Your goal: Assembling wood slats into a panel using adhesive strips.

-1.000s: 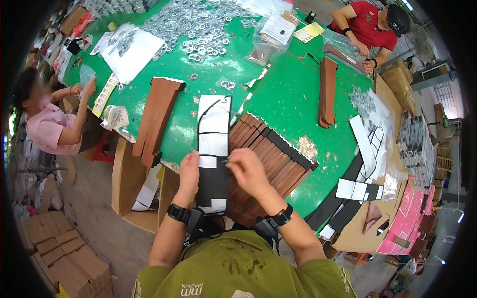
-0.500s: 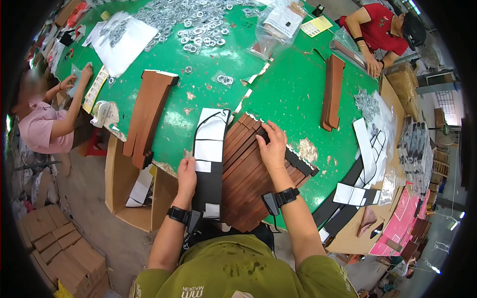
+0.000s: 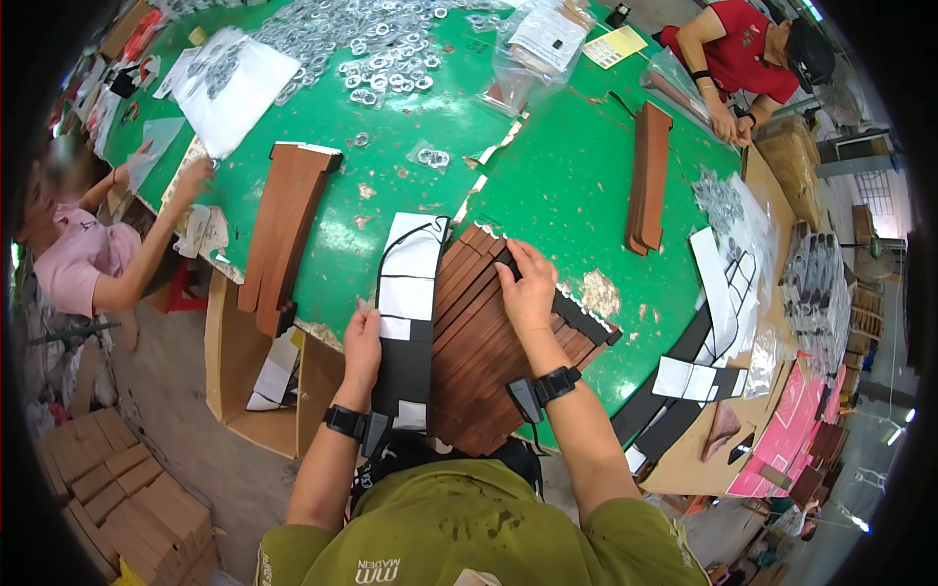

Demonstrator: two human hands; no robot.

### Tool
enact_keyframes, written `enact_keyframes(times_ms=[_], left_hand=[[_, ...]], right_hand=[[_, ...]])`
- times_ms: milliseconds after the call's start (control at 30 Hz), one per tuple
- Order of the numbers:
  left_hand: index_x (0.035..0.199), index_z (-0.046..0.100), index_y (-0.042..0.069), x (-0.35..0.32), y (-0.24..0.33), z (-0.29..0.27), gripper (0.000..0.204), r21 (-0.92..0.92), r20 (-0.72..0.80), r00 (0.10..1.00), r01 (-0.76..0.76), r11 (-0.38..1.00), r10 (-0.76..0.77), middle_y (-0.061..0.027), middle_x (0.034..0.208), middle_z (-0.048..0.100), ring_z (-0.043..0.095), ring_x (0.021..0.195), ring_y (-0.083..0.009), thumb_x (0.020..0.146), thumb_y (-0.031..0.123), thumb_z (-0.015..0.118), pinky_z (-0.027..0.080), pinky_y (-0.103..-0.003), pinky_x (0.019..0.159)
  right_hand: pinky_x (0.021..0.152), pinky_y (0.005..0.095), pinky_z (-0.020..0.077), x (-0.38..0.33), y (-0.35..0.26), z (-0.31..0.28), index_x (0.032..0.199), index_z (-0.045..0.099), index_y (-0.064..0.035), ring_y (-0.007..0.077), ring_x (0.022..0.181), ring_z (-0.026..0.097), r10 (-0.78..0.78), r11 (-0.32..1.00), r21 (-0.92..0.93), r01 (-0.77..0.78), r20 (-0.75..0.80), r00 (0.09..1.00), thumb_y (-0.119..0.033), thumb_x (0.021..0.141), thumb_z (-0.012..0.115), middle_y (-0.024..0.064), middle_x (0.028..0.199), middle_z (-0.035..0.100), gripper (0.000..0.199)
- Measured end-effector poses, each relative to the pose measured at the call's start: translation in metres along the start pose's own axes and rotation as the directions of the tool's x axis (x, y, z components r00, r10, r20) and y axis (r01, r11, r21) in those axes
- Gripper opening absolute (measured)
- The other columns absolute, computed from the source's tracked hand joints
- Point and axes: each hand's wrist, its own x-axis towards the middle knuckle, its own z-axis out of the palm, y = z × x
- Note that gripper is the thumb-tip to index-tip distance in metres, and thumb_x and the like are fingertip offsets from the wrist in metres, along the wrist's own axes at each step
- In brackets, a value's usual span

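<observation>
My left hand grips the left edge of a long black strip with white panels and a thin black cord at its upper end. Right beside that strip, brown leather-like strips lie fanned out and overlapping, with dark far ends, reaching over the table's near edge. My right hand rests on the far part of the fan. Its thumb and fingers close around the dark end of a brown strip, though its palm hides part of the hold.
Stacks of brown strips lie on the green table, one at left and one at right. Metal rings are heaped at the far side. More black strips lie at right. One co-worker sits left, another far right.
My right hand has shifted slightly left along the brown strips' far ends. The left hand keeps its hold. The left co-worker's hand has moved right over the table; the view has shifted slightly.
</observation>
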Motion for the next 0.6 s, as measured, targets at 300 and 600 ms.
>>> enact_keyframes(times_ms=[300, 600], left_hand=[[0.101, 0.059, 0.003, 0.0016, -0.0005, -0.0022, 0.023, 0.020, 0.006, 1.000, -0.001, 1.000, 0.001, 0.0032, 0.087, 0.057, 0.048, 0.079, -0.0055, 0.102, 0.025, 0.052, 0.041, -0.023, 0.073], [0.095, 0.059, 0.002, 0.0019, -0.0015, -0.0020, 0.024, 0.011, -0.020, 1.000, -0.011, 1.000, 0.011, 0.0020, 0.083, 0.055, 0.046, 0.077, -0.0063, 0.101, 0.024, 0.054, 0.041, -0.024, 0.071]], right_hand=[[0.101, 0.0444, 0.0399, 0.0011, -0.0019, 0.0027, 0.116, 0.070, -0.0103, 0.0275, 0.107, 0.060, 0.001, 1.000, -0.005, -0.001, -0.023, 1.000, -0.016, 0.078, 0.077, 0.0082, 0.116, 0.066, 0.039], [0.101, 0.0438, 0.0396, 0.0000, -0.0037, 0.0022, 0.115, 0.070, -0.0109, 0.0268, 0.106, 0.060, 0.004, 1.000, -0.001, -0.004, -0.043, 0.999, -0.017, 0.078, 0.077, 0.0077, 0.115, 0.066, 0.038]])
